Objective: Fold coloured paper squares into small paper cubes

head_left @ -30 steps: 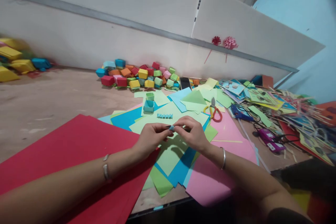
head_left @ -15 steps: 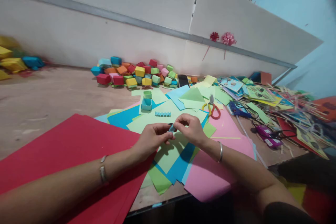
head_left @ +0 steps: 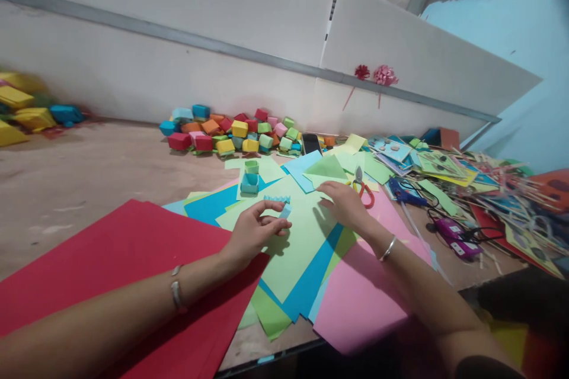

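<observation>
Between the thumb and fingers of my left hand (head_left: 255,228) is a small folded piece of light blue paper (head_left: 285,211). My right hand (head_left: 344,204) is apart from it, over the green sheets, fingers stretched toward the left with nothing seen in them. Just beyond my left hand lies a zigzag-folded light blue paper strip (head_left: 276,198). Farther back sit a small open light blue paper box (head_left: 249,183) and a green paper piece (head_left: 251,167). Scissors (head_left: 365,192) with red and yellow handles lie behind my right hand, partly covered by it.
Red sheets (head_left: 133,260) spread at the left, pink paper (head_left: 355,302) at the right. Many coloured paper boxes (head_left: 231,130) are heaped against the wall, beside a phone (head_left: 310,143). A blue glue gun (head_left: 405,190), a purple device (head_left: 456,237) with a cord and piled craft scraps crowd the right.
My right hand has let go of the light blue paper and moved right, toward the scissors. My left hand keeps hold of the folded piece. The view has tilted up slightly.
</observation>
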A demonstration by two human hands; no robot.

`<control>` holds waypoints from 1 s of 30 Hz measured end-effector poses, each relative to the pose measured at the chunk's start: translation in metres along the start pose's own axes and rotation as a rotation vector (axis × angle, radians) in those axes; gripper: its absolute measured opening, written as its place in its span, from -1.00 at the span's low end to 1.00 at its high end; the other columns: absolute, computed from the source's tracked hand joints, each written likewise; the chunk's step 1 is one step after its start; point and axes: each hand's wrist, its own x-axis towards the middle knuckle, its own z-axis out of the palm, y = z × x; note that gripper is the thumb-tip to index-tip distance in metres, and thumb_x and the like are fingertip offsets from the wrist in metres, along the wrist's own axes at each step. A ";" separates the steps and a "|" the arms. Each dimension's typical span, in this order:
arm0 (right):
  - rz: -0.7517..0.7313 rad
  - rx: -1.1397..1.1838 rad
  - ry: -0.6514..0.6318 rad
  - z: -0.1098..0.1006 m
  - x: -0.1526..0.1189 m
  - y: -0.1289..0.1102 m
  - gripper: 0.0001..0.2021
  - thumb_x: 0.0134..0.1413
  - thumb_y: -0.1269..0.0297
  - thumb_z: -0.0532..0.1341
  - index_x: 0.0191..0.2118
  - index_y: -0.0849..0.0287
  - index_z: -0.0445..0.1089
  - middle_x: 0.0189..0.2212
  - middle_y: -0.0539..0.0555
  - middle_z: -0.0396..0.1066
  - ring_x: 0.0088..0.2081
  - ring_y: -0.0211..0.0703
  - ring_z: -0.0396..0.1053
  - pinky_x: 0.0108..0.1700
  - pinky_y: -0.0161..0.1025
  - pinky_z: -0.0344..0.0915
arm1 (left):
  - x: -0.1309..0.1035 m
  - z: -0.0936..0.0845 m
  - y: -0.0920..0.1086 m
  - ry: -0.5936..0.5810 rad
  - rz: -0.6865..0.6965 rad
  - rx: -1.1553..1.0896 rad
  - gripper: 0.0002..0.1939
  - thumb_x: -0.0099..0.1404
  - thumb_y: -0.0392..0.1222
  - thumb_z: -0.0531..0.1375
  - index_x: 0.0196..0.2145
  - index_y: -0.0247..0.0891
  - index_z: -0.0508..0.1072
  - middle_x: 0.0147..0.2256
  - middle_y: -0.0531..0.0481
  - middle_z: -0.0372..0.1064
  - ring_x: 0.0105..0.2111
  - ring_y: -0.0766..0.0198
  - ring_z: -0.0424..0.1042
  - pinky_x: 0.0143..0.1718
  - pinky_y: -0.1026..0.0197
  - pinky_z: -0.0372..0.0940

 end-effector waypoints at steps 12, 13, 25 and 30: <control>-0.133 0.703 -0.060 0.031 -0.018 -0.036 -0.81 0.10 0.31 0.29 -0.16 0.18 0.59 -0.25 0.09 0.57 -0.25 -0.21 0.48 -0.23 -0.30 0.38 | -0.001 -0.003 -0.003 -0.144 -0.047 -0.055 -0.51 -0.16 0.05 0.50 -0.37 -0.27 0.44 -0.50 -0.04 0.53 -0.50 0.21 0.51 -0.48 0.22 0.40; -0.142 0.695 -0.066 0.031 -0.018 -0.037 -0.81 0.10 0.32 0.29 -0.16 0.17 0.60 -0.26 0.09 0.57 -0.26 -0.22 0.48 -0.23 -0.30 0.38 | -0.002 -0.003 -0.003 -0.141 -0.043 -0.034 -0.52 -0.16 0.05 0.50 -0.39 -0.27 0.44 -0.52 -0.01 0.50 -0.54 0.25 0.48 -0.51 0.22 0.39; -0.237 0.566 0.026 0.045 -0.024 -0.038 -0.69 0.15 0.40 0.22 0.02 0.18 0.50 -0.21 0.10 0.56 -0.26 -0.22 0.47 -0.15 -0.26 0.38 | 0.000 -0.004 -0.005 -0.102 0.121 0.089 -0.62 -0.06 -0.02 0.44 -0.38 -0.26 0.43 -0.52 0.10 0.39 -0.58 0.32 0.39 -0.60 0.27 0.35; -0.120 0.569 0.052 0.044 -0.028 -0.046 -0.77 0.07 0.40 0.24 -0.11 0.17 0.40 -0.34 0.01 0.51 -0.34 -0.25 0.43 -0.23 -0.28 0.37 | -0.002 -0.005 -0.004 -0.157 0.121 0.152 -0.57 -0.01 -0.01 0.41 -0.21 -0.28 0.54 -0.50 0.03 0.45 -0.56 0.30 0.39 -0.56 0.25 0.36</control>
